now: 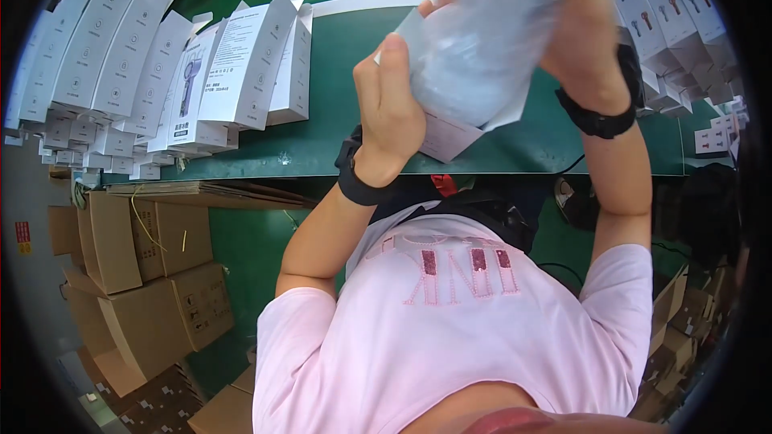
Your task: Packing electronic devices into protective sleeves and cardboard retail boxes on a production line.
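My left hand (390, 108) grips the side of a small white carton (450, 138), its thumb pointing up along the wall. Against the carton's open top is a bundle in clear, crinkled plastic wrap (486, 44); the thing inside the wrap cannot be made out. My right hand (583, 36) holds the upper part of this bundle and is smeared by motion. How deep the bundle sits in the carton is hard to tell. Both hands are above the near part of the green table (346, 88).
Rows of white printed cartons (112, 56) stand at the table's left, some with flaps up. More white boxes (671, 12) are stacked on the right. Brown cardboard boxes (165, 313) lie on the floor at the lower left. A black cable (572, 165) hangs near the table edge.
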### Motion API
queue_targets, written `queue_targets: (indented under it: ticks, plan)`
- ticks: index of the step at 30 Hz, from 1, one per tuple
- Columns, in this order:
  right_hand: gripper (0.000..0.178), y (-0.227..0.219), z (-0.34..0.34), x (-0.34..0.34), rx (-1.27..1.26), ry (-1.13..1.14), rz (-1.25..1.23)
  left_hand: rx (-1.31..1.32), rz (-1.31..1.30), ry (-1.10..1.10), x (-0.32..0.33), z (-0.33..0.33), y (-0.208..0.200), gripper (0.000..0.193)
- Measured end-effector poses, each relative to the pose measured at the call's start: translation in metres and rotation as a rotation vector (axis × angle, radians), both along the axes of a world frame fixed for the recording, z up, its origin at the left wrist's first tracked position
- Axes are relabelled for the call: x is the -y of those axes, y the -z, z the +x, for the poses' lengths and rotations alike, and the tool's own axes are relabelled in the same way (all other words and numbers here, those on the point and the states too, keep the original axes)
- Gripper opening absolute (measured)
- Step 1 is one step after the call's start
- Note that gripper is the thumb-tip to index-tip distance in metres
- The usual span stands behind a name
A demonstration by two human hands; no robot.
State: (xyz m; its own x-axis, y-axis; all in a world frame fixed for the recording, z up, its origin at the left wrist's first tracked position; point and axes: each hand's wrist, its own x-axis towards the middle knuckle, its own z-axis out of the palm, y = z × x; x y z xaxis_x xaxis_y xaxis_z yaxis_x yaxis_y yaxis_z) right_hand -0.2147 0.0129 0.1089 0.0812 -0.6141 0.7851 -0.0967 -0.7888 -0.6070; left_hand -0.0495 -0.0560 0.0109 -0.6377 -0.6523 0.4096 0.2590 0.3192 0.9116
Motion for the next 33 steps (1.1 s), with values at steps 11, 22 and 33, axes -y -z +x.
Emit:
queue_targets:
  ticks: [11,22,33]
  plan:
    - [0.024,0.002,0.042,0.003,-0.68,0.647,0.475,-0.265,0.169,-0.079,0.026,0.003,0.007,0.055]
    - [0.029,0.133,-0.051,-0.023,-1.007,0.823,0.849,-0.335,0.086,-0.119,0.033,0.01,0.012,0.057]
    - [0.019,-0.02,0.065,-0.014,-0.386,0.584,0.431,-0.24,-0.18,-0.216,0.041,0.021,0.026,0.058]
